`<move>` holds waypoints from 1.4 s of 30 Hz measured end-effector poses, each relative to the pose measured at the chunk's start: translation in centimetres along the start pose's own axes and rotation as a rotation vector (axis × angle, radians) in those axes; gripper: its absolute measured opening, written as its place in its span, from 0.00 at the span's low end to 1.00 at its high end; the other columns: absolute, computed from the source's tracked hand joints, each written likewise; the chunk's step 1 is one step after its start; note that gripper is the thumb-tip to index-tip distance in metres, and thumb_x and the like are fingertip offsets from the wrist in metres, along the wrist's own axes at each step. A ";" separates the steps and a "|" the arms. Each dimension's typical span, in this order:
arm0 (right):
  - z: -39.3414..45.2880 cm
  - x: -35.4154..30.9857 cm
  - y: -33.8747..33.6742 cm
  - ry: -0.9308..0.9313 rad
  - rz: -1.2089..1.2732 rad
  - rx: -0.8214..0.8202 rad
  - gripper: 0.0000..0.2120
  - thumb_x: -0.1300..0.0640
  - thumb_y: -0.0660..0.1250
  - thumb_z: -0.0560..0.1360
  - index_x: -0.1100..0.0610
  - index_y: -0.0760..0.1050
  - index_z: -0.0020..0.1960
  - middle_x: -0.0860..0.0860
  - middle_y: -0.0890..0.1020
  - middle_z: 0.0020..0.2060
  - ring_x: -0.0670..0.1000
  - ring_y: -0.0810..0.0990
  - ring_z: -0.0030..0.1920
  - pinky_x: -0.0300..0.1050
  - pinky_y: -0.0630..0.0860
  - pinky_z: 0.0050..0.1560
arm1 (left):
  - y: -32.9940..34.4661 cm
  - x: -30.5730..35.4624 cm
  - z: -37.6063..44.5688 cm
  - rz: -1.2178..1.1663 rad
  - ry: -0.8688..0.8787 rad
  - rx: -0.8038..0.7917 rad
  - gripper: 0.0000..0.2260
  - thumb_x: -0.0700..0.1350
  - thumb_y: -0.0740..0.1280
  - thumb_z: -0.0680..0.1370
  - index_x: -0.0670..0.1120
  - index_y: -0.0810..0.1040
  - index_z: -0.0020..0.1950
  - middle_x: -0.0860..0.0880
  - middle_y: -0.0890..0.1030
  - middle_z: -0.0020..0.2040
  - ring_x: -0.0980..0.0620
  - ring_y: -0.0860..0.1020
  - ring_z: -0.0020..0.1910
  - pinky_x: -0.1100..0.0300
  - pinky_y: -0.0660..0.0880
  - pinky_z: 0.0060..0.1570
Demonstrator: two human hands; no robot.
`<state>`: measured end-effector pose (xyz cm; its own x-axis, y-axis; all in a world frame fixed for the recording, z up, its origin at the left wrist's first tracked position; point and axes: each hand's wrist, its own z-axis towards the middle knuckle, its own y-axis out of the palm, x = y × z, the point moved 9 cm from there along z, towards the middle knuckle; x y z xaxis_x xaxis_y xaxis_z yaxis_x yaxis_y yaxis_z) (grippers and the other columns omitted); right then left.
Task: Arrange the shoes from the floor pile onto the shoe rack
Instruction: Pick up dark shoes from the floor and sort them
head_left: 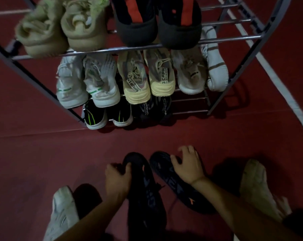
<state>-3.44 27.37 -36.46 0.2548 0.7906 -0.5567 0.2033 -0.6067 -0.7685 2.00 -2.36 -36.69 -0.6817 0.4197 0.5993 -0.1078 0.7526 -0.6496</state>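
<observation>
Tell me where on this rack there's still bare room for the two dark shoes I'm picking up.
Bare bars show on the top shelf, right of the black-and-red pair, and on the bottom shelf, right of the dark pair. The middle shelf is crowded. Your left hand grips one dark shoe; your right hand touches the other.

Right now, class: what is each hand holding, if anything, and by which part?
The left hand grips the left dark shoe near its toe. The right hand rests spread on the right dark shoe, not clearly gripping.
</observation>
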 end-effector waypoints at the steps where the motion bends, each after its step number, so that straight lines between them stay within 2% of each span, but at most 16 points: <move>1: -1.8 0.7 0.6 -0.006 -0.057 -0.012 0.23 0.37 0.58 0.77 0.54 0.74 0.61 0.52 0.73 0.59 0.54 0.72 0.61 0.50 0.72 0.59 | 0.4 -1.4 -1.4 0.025 -0.008 -0.043 0.19 0.57 0.68 0.80 0.43 0.70 0.57 0.44 0.79 0.51 0.41 0.81 0.50 0.44 0.80 0.52; 4: -5.4 1.3 1.9 -0.027 -0.301 -0.036 0.36 0.31 0.41 0.75 0.54 0.74 0.63 0.52 0.75 0.61 0.56 0.72 0.60 0.54 0.71 0.59 | 1.9 -4.1 -4.7 0.146 0.009 -0.162 0.19 0.61 0.64 0.80 0.46 0.64 0.57 0.44 0.80 0.49 0.39 0.82 0.45 0.46 0.80 0.46; 6: -6.4 1.1 1.8 0.003 -0.348 -0.074 0.41 0.27 0.39 0.72 0.53 0.70 0.68 0.52 0.74 0.65 0.56 0.70 0.63 0.55 0.70 0.62 | 2.3 -4.5 -5.4 0.174 0.004 -0.191 0.21 0.61 0.64 0.81 0.46 0.63 0.58 0.42 0.81 0.51 0.38 0.83 0.47 0.47 0.80 0.47; 9: -7.9 0.5 2.3 -0.009 -0.415 -0.262 0.56 0.20 0.52 0.65 0.56 0.52 0.81 0.52 0.64 0.74 0.57 0.63 0.71 0.61 0.64 0.69 | 2.1 -4.0 -5.4 0.180 -0.001 -0.196 0.21 0.58 0.66 0.81 0.44 0.62 0.57 0.38 0.81 0.56 0.36 0.82 0.53 0.49 0.79 0.49; 12: -8.9 -0.2 3.1 -0.071 -0.587 -0.390 0.62 0.31 0.70 0.64 0.57 0.38 0.82 0.54 0.59 0.77 0.59 0.59 0.75 0.64 0.60 0.72 | 1.9 -3.2 -5.4 0.187 0.007 -0.222 0.21 0.56 0.66 0.82 0.41 0.63 0.59 0.36 0.81 0.60 0.35 0.82 0.57 0.54 0.73 0.46; 15: -7.5 -1.4 0.9 -0.173 -0.621 -0.297 0.53 0.51 0.75 0.66 0.54 0.48 0.81 0.51 0.65 0.74 0.57 0.61 0.75 0.63 0.54 0.75 | 2.0 -3.1 -4.9 0.245 0.021 -0.249 0.26 0.57 0.65 0.82 0.37 0.64 0.66 0.36 0.80 0.62 0.35 0.81 0.59 0.50 0.76 0.49; 19: -6.7 -4.6 -2.7 -0.705 -0.769 -0.091 0.41 0.63 0.77 0.62 0.49 0.70 0.72 0.52 0.70 0.74 0.62 0.55 0.79 0.69 0.47 0.75 | 1.8 -3.1 -4.5 0.313 0.077 -0.273 0.25 0.58 0.64 0.82 0.39 0.65 0.65 0.38 0.82 0.59 0.37 0.83 0.56 0.52 0.76 0.44; 22: -7.0 -5.3 -2.4 -0.912 -0.885 -0.271 0.41 0.67 0.74 0.68 0.44 0.67 0.75 0.55 0.44 0.82 0.63 0.37 0.80 0.67 0.40 0.75 | 1.9 -3.1 -4.5 0.321 0.090 -0.269 0.22 0.59 0.65 0.81 0.42 0.64 0.59 0.39 0.83 0.57 0.37 0.83 0.54 0.53 0.75 0.43; 24: -5.9 -4.4 -2.9 -0.728 -0.807 -0.312 0.46 0.66 0.73 0.69 0.42 0.57 0.79 0.54 0.38 0.81 0.61 0.36 0.80 0.64 0.44 0.77 | 2.0 -3.1 -4.7 0.302 0.057 -0.245 0.23 0.59 0.65 0.81 0.41 0.65 0.61 0.38 0.82 0.58 0.36 0.83 0.56 0.53 0.74 0.44; 28: -5.1 2.2 -4.0 0.139 -0.036 -0.143 0.36 0.53 0.69 0.71 0.52 0.58 0.76 0.55 0.65 0.73 0.59 0.70 0.70 0.55 0.73 0.67 | 3.0 -3.7 -6.2 0.116 -0.064 -0.256 0.26 0.60 0.73 0.76 0.41 0.69 0.59 0.45 0.81 0.53 0.46 0.81 0.46 0.55 0.77 0.42; 30: -7.2 4.3 -1.3 0.410 0.079 -0.210 0.38 0.42 0.71 0.68 0.58 0.63 0.71 0.57 0.72 0.66 0.59 0.77 0.62 0.52 0.78 0.60 | 5.0 -4.2 -7.2 0.046 -0.074 -0.298 0.27 0.62 0.76 0.71 0.43 0.75 0.58 0.47 0.84 0.52 0.50 0.82 0.45 0.56 0.80 0.42; 33: -9.0 5.7 1.3 0.513 0.117 -0.216 0.36 0.36 0.71 0.65 0.57 0.74 0.66 0.55 0.78 0.61 0.57 0.80 0.58 0.50 0.79 0.59 | 7.5 -4.8 -9.4 -0.067 -0.139 -0.268 0.29 0.58 0.79 0.70 0.41 0.76 0.62 0.47 0.83 0.59 0.49 0.82 0.49 0.60 0.80 0.45; 36: -9.5 4.6 2.6 0.486 0.378 -0.303 0.23 0.46 0.74 0.65 0.52 0.79 0.59 0.50 0.84 0.53 0.51 0.82 0.50 0.47 0.81 0.54 | 8.3 -5.8 -10.4 -0.078 -0.286 -0.201 0.36 0.54 0.80 0.68 0.39 0.71 0.68 0.40 0.78 0.63 0.39 0.80 0.57 0.51 0.80 0.55; 38: -9.2 4.0 1.6 0.442 0.437 -0.328 0.21 0.51 0.73 0.67 0.52 0.74 0.58 0.50 0.82 0.53 0.51 0.81 0.51 0.45 0.78 0.49 | 8.9 -5.7 -10.1 -0.066 -0.278 -0.260 0.27 0.52 0.77 0.67 0.38 0.77 0.59 0.40 0.82 0.54 0.42 0.83 0.48 0.47 0.83 0.48; 40: -8.3 2.7 -0.8 0.371 0.572 -0.277 0.14 0.55 0.72 0.68 0.53 0.73 0.51 0.51 0.82 0.48 0.51 0.81 0.47 0.45 0.77 0.44 | 9.5 -5.3 -9.0 -0.063 -0.149 -0.271 0.09 0.44 0.74 0.70 0.40 0.79 0.38 0.45 0.82 0.36 0.48 0.79 0.33 0.45 0.82 0.39; 42: -6.9 1.7 -4.2 0.279 0.674 -0.123 0.10 0.56 0.72 0.67 0.55 0.71 0.42 0.50 0.80 0.38 0.50 0.80 0.38 0.47 0.74 0.38 | 9.4 -4.0 -8.9 -0.118 -0.099 -0.230 0.07 0.45 0.69 0.71 0.44 0.76 0.34 0.44 0.81 0.33 0.44 0.80 0.33 0.42 0.82 0.41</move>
<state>2.68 30.73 -32.03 0.5896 0.2030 -0.7817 0.0185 -0.9710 -0.2382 10.13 7.60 -41.04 -0.7429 0.2789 0.6085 -0.0311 0.8937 -0.4475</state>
